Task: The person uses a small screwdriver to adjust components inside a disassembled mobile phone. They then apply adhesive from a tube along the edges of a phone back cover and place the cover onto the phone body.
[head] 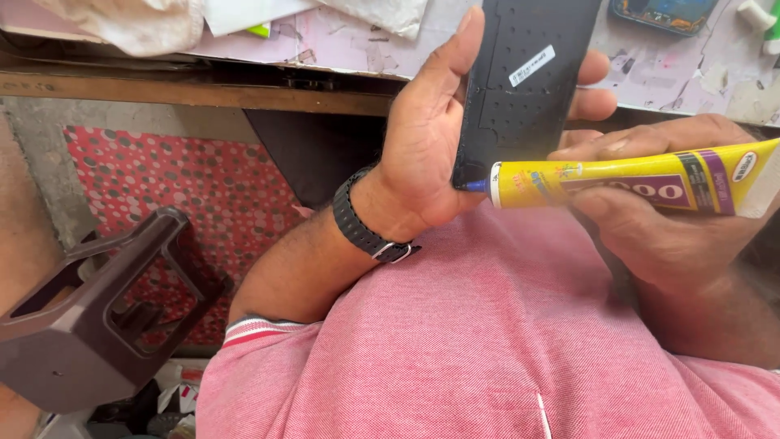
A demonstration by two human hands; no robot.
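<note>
Yellow glue tube (634, 185), purple-banded, in the right hand (674, 219)'s grip, blue nozzle touching the white-stickered black panel (528, 81) clasped by the left hand (426, 146).

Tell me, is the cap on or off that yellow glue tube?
Off: the yellow glue tube shows its bare blue nozzle, touching the black phone panel's lower edge.

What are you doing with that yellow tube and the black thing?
A person in a pink shirt holds a flat black panel upright in the left hand. The right hand holds a yellow tube sideways, its blue nozzle tip touching the panel's bottom corner. A black watch is on the left wrist. A dark plastic stool stands on the floor beside them.
</note>
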